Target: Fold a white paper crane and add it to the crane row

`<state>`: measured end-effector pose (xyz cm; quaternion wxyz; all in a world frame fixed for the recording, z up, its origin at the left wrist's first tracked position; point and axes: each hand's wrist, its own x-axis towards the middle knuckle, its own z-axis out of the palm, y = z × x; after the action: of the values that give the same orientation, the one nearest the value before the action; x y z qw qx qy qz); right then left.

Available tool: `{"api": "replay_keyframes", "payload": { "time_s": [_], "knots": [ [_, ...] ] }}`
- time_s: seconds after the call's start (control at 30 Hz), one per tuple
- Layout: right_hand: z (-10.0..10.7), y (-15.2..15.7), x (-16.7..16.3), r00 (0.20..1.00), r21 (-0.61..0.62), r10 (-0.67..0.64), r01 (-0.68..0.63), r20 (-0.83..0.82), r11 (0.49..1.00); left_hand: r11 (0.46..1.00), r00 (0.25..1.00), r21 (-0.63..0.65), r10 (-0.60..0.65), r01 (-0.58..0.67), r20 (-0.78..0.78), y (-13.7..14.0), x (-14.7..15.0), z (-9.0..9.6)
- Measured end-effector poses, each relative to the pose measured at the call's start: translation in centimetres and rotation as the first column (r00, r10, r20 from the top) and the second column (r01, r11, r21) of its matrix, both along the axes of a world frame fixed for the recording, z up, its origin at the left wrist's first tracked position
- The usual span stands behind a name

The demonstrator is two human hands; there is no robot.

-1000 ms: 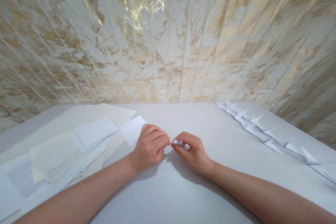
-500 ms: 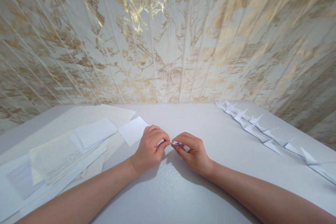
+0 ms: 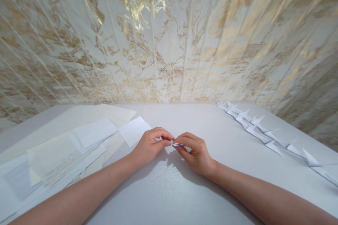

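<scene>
A small piece of folded white paper [image 3: 179, 144] is held between my hands, just above the table. My right hand [image 3: 194, 149] pinches its right part between thumb and fingers. The thumb and index finger of my left hand [image 3: 153, 144] close on its left tip. Most of the folded paper is hidden by the fingers, so its full shape cannot be made out. Beyond my left hand lies a flat white paper sheet [image 3: 133, 132].
Two rows of folded paper cranes [image 3: 255, 121] run along the table's right side. At left, a stack of white paper [image 3: 93, 133] rests on printed sheets [image 3: 60, 158]. Gold-patterned wallpaper [image 3: 169, 42] rises behind the white table [image 3: 169, 197].
My left hand has turned slightly, its fingers stretching further over the left tip of the folded paper. My right hand has barely moved.
</scene>
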<state>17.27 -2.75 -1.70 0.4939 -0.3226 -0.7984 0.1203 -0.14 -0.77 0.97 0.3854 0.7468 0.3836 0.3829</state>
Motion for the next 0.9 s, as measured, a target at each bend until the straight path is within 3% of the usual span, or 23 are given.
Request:
{"api": "replay_keyframes", "payload": {
  "time_s": [0.1,0.37,0.6,0.7,0.8,0.9],
  "knots": [
    [0.0,-0.1,-0.2,0.999,-0.041,-0.049,0.048,-0.017,0.998,0.999,1.000,0.028,0.023,-0.022,-0.008,0.0,-0.1,0.0],
    [0.0,-0.1,-0.3,0.992,-0.113,-0.125,0.122,-0.022,0.986,0.994,0.993,-0.055,0.092,-0.095,-0.069,-0.4,0.3,0.4],
    [0.1,-0.3,-0.4,0.991,-0.142,-0.134,0.131,-0.010,0.981,0.993,0.991,0.028,0.116,-0.114,-0.068,-1.0,0.6,0.3],
    [0.1,-0.3,-0.5,0.992,-0.171,-0.124,0.119,-0.021,0.978,0.992,0.996,-0.082,0.094,-0.094,0.000,-1.1,0.8,0.0],
    [0.0,-0.1,-0.5,0.986,-0.280,-0.145,0.117,-0.079,0.953,0.959,0.985,-0.281,0.088,-0.042,0.151,-1.0,0.9,-0.3],
    [-0.2,0.1,-0.5,0.981,-0.393,-0.147,0.085,-0.131,0.916,0.925,0.973,-0.378,0.112,-0.028,0.201,-0.8,0.9,-0.4]
  ]
}}
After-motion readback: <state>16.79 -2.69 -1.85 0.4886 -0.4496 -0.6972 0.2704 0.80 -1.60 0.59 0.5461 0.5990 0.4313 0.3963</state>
